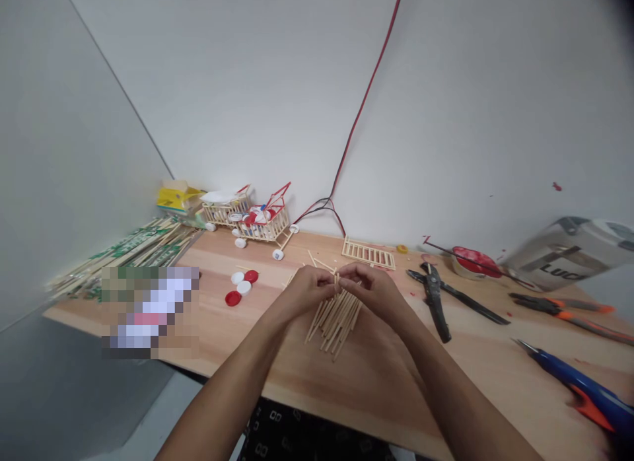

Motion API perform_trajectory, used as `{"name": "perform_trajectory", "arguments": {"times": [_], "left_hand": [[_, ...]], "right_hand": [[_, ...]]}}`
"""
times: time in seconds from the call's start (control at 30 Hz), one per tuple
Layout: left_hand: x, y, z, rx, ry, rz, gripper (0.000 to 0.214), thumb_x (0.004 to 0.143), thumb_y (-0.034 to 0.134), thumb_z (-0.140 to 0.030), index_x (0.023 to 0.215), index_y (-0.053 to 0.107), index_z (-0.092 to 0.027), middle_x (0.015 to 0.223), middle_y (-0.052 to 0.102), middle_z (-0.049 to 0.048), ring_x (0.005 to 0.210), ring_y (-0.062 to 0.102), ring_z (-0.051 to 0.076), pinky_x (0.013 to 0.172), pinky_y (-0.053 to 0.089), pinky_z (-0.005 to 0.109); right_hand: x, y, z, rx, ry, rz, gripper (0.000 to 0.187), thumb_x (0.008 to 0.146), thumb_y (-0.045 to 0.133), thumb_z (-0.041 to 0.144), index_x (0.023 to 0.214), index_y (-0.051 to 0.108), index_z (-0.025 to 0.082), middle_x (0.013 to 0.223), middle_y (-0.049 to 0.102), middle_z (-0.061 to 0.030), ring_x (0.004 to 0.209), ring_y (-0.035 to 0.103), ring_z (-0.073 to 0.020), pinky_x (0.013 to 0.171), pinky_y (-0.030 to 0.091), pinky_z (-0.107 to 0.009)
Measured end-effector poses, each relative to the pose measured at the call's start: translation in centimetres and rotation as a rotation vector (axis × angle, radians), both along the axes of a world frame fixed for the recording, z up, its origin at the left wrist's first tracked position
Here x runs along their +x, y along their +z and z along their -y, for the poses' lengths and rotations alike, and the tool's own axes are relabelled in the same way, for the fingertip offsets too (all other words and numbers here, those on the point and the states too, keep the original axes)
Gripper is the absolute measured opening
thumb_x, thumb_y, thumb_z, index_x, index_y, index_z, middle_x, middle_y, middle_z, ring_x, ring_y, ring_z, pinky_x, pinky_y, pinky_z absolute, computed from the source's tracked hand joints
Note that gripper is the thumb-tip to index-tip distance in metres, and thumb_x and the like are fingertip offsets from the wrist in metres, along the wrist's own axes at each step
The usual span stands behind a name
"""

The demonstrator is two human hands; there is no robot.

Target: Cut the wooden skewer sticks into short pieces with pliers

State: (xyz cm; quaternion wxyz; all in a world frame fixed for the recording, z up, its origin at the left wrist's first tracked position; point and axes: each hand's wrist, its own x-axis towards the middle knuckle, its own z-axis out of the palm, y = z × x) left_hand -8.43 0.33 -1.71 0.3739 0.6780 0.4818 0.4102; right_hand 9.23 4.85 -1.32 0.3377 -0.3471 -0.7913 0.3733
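My left hand (310, 288) and my right hand (367, 286) meet above the table, fingertips almost touching. Between them, both hands pinch a short wooden stick (337, 277), held roughly upright; whether it is one stick or a few together I cannot tell. Right below my hands lies a loose pile of thin wooden sticks (337, 322), its far part partly hidden by the fingers. A small ladder-like frame of sticks (369, 253) rests flat behind my right hand. Red and white bottle caps, including a white cap (244, 288), lie to the left of my left hand.
Two stick-built carts stand at the back, the nearer cart (265, 228) filled with caps. Bundled skewers (143, 246) lie far left. On the right are black cutters (436, 302), orange-handled pliers (559, 309), a blue glue gun (574, 382), a red-paint tub (475, 263) and a jug (559, 256).
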Motion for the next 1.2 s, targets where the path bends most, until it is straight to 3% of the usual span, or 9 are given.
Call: {"name": "perform_trajectory", "arguments": {"times": [0.17,0.27,0.47,0.6,0.93,1.03,1.13,1.2], "left_hand": [[0.5,-0.3,0.0,0.059,-0.02,-0.177,0.018,0.075,0.054,-0.021,0.06,0.059,-0.013,0.054,0.044,-0.004,0.055,0.038,0.009,0.053,0.026,0.02],[0.6,-0.3,0.1,0.013,-0.063,-0.199,0.017,0.073,0.054,-0.02,0.058,0.058,-0.012,0.052,0.042,-0.005,0.053,0.037,0.008,0.051,0.025,0.02],[0.3,0.0,0.2,-0.245,-0.199,-0.003,0.027,0.077,0.055,-0.034,0.062,0.058,-0.012,0.053,0.05,-0.0026,0.05,0.043,0.008,0.05,0.032,0.02],[0.2,0.5,0.4,-0.274,-0.269,0.072,0.021,0.072,0.064,-0.033,0.072,0.063,-0.012,0.063,0.057,-0.0009,0.058,0.049,0.01,0.057,0.037,0.021],[1.1,0.4,0.5,-0.103,-0.133,-0.015,0.02,0.073,0.065,-0.03,0.065,0.065,-0.012,0.058,0.056,-0.0027,0.057,0.048,0.009,0.054,0.033,0.019],[1.0,0.4,0.4,-0.143,-0.136,0.002,0.019,0.073,0.065,-0.029,0.065,0.066,-0.012,0.059,0.059,-0.0019,0.057,0.05,0.009,0.054,0.034,0.019],[0.1,0.8,0.2,-0.187,-0.106,0.134,0.02,0.071,0.068,-0.03,0.082,0.07,-0.013,0.076,0.069,0.0037,0.067,0.059,0.013,0.06,0.042,0.021],[-1.0,1.2,0.0,-0.134,0.02,0.291,0.032,0.074,0.067,-0.034,0.099,0.068,-0.014,0.094,0.071,0.0089,0.079,0.063,0.016,0.067,0.046,0.024]], "right_hand": [[0.0,-0.6,-0.2,-0.065,0.034,0.035,0.016,0.078,0.061,0.035,0.079,0.061,0.019,0.07,0.066,-0.0009,0.065,0.059,-0.0144,0.059,0.043,-0.025],[0.1,-0.8,-0.3,-0.112,0.06,0.055,0.017,0.077,0.061,0.035,0.076,0.061,0.019,0.069,0.066,-0.0011,0.064,0.058,-0.0139,0.059,0.042,-0.025],[0.7,-0.2,-0.3,-0.324,0.084,0.003,0.019,0.073,0.065,0.036,0.074,0.062,0.017,0.067,0.063,-0.0004,0.061,0.055,-0.0122,0.058,0.04,-0.024],[1.4,0.5,-0.5,-0.418,0.095,-0.087,0.025,0.073,0.064,0.041,0.073,0.06,0.016,0.063,0.057,0.0012,0.055,0.049,-0.0097,0.052,0.036,-0.023],[1.8,0.7,-0.6,-0.468,0.078,-0.187,0.026,0.074,0.065,0.042,0.073,0.059,0.016,0.065,0.058,0.0011,0.059,0.052,-0.0097,0.057,0.041,-0.023],[1.7,0.7,-0.7,-0.437,0.061,-0.185,0.027,0.074,0.065,0.042,0.074,0.06,0.016,0.065,0.06,0.0,0.061,0.054,-0.011,0.059,0.043,-0.025],[1.9,0.8,-1.0,-0.402,-0.012,-0.224,0.029,0.073,0.067,0.043,0.075,0.06,0.015,0.066,0.06,-0.0007,0.062,0.055,-0.0119,0.061,0.044,-0.026],[2.1,0.9,-1.1,-0.369,-0.067,-0.264,0.03,0.072,0.067,0.044,0.074,0.06,0.015,0.066,0.06,-0.0007,0.062,0.054,-0.0118,0.062,0.044,-0.026]]}}
